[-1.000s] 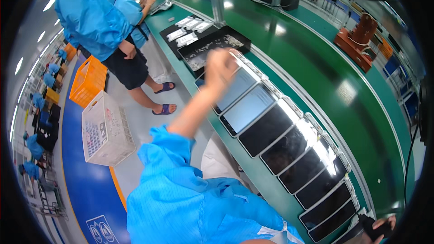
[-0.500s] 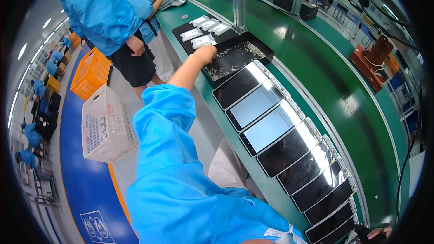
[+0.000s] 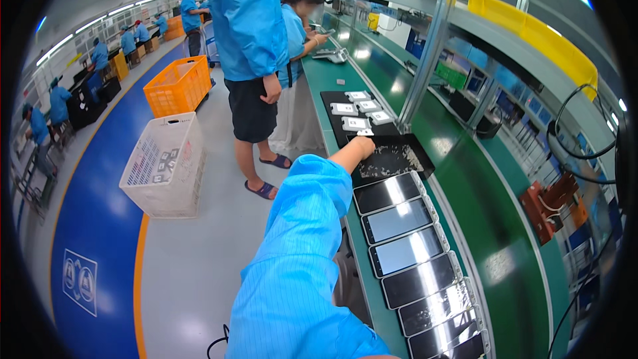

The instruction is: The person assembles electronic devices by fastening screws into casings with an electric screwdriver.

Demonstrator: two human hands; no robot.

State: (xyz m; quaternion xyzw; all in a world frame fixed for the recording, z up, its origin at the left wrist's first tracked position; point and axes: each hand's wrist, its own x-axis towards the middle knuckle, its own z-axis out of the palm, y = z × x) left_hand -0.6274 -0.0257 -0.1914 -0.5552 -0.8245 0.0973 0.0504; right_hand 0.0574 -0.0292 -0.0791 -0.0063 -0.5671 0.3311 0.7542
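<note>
The left hand [image 3: 363,147] reaches to the near-left corner of a black parts tray [image 3: 426,164], which lies at its 4 o'clock with small pale parts [image 3: 411,156] strewn inside; the step looks like fingertip picking or placing. The fingers seem bent, but I cannot tell how far they are parted or whether they hold anything. White rectangular modules [image 3: 355,123] lie at 12 o'clock, touchscreen panels [image 3: 407,258] at 5. Pieces this small seem to call for a precise pinch.

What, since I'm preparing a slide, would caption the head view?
Left hand at a black tray of small pale pieces, beside a row of flat-screened devices.
</note>
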